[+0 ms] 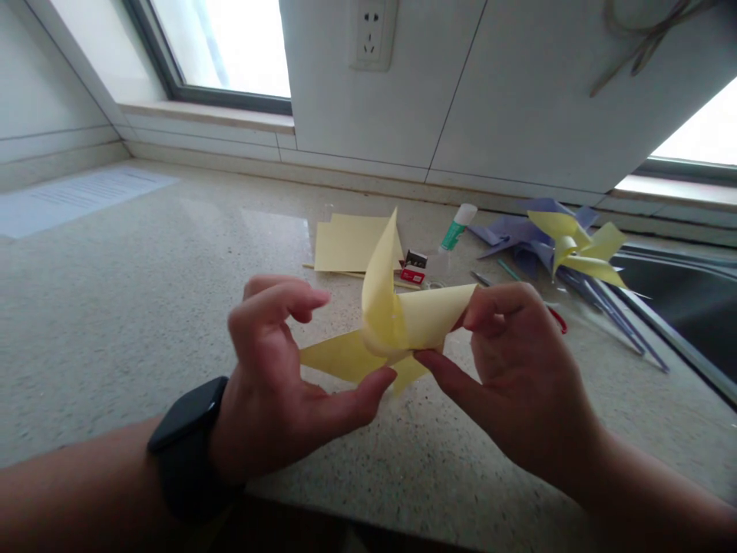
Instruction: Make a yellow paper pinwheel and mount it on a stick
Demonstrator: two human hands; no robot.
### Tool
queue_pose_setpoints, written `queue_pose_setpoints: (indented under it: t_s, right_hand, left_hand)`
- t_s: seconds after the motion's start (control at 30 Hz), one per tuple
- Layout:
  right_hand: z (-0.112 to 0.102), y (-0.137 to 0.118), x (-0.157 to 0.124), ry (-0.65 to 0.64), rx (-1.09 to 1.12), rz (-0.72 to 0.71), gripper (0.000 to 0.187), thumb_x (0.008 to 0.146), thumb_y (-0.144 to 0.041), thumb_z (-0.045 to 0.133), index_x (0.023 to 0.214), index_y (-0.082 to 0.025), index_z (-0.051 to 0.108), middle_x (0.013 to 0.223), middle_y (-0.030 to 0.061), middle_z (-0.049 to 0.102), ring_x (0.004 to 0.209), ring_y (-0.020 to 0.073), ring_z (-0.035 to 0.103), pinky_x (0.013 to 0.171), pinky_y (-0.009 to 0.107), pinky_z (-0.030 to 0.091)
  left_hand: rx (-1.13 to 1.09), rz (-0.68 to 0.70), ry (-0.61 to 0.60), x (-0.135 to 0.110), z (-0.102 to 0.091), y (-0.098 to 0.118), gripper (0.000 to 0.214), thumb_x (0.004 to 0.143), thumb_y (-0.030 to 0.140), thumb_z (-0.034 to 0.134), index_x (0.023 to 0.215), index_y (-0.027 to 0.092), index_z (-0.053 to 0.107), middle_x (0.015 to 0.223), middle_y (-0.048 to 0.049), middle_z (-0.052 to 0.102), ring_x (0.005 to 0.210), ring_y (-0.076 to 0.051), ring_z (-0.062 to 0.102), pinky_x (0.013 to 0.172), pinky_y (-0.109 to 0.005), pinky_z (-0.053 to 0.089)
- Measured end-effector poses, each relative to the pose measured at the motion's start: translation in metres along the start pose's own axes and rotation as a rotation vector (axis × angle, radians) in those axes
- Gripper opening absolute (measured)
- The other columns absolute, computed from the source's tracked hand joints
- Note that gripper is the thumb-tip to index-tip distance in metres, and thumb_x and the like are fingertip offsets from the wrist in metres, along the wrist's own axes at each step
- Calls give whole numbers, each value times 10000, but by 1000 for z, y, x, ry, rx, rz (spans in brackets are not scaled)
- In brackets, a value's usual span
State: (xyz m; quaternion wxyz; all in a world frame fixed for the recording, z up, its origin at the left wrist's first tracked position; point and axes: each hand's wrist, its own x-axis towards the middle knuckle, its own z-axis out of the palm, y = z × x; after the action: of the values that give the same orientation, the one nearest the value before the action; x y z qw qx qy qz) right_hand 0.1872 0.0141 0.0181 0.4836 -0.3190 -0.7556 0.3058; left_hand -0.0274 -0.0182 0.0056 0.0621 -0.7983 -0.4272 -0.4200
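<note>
A yellow paper pinwheel (426, 315) is held up above the counter, with one blade curling upward and another pointing left. My right hand (518, 369) pinches its right side, thumb below and fingers at the folded edge. To its left is my left hand (282, 369), wearing a black watch (190, 430). Its thumb tip is at the pinwheel's lower edge, while the index finger stays bent and apart from the paper. Whether that thumb presses on the paper I cannot tell.
Behind the hands lie yellow paper squares (345, 242), a small red-and-black box (414, 266) and a glue stick (459, 226). Finished yellow (587, 246) and purple pinwheels (512, 230) rest at right beside the sink (685, 299). A printed sheet (80, 198) lies far left.
</note>
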Motion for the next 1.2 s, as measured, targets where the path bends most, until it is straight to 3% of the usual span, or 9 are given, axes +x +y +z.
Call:
queue_pose_setpoints:
  t_s: [0.23,0.4,0.5,0.67,0.9,1.03,1.2]
  right_hand:
    - [-12,3,1,-36,-192,-140,387,810,-153,726,932,-289,385,876,-7,467,747,186,505,644,358,483]
    - [-21,2,-1,-87,-327,-220,410,795,-106,715,880,-283,356,843,-21,481,735,189,519,700,400,443]
    - [-21,0,-1,-92,-326,-214,400,800,-106,715,826,-280,356,846,-16,488,746,196,543,706,410,448]
    - [-17,1,-1,-70,-286,-217,426,775,-71,714,815,-284,347,790,-32,483,716,190,522,661,375,441]
    - [-13,3,-1,-14,-318,-198,434,788,-119,726,817,-275,323,793,-33,452,690,173,492,636,357,422]
    - [-12,-1,1,30,-293,-199,440,775,-118,737,815,-273,327,774,-40,439,666,161,474,594,327,410]
    - [-10,-4,4,54,-250,-324,432,791,-146,754,804,-270,341,737,-41,476,584,144,478,515,310,389]
  left_hand:
    - [-162,-50,-28,10,-6,-1,329,780,264,788,1092,252,684,1057,-61,711,984,-238,655,828,-381,567]
    - [-340,-61,-64,6,-7,1,349,780,180,777,1110,222,670,1145,-54,731,1041,-192,669,916,-345,560]
    - [-366,-74,-73,6,-8,3,349,761,148,777,1084,233,674,1109,-38,749,1008,-185,686,884,-331,580]
    - [-423,-174,-121,2,-7,4,536,740,152,795,1240,243,625,1142,-39,746,966,-192,723,795,-313,612]
    - [-485,-238,-103,-1,-3,5,418,771,127,775,1141,288,666,1000,21,762,796,-148,724,685,-263,595]
    - [-494,-210,-99,1,-4,8,416,764,71,758,1116,277,677,1001,24,754,844,-144,714,785,-277,592]
    - [-585,-150,-100,-1,-6,8,419,781,88,755,1149,264,662,1069,-7,744,957,-163,693,844,-294,577]
